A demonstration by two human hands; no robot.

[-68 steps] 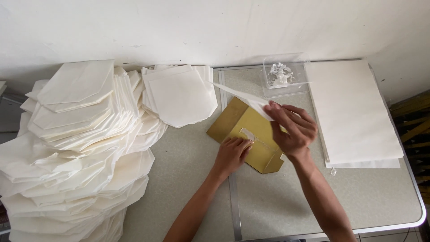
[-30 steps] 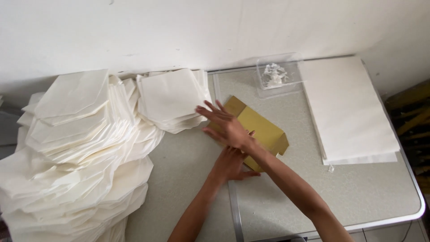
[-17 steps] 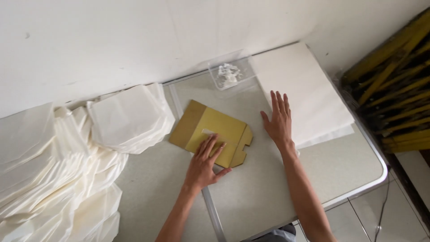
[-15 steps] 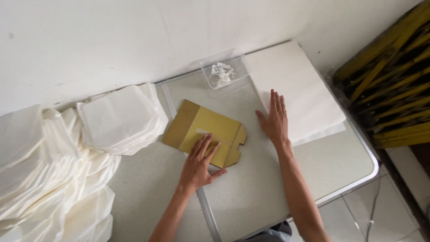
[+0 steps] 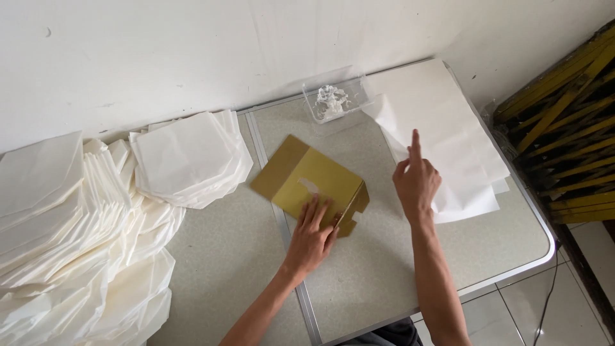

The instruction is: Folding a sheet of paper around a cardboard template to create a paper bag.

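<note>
Your left hand lies flat, fingers spread, on the flattened brown cardboard box mid-table. Your right hand pinches a white sheet off the paper stack at the table's right edge.

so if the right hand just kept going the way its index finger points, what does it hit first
Most likely the lifted white sheet on the paper stack. The right hand points up toward its raised corner, with the wall beyond. Depth is unclear from one view.
</note>
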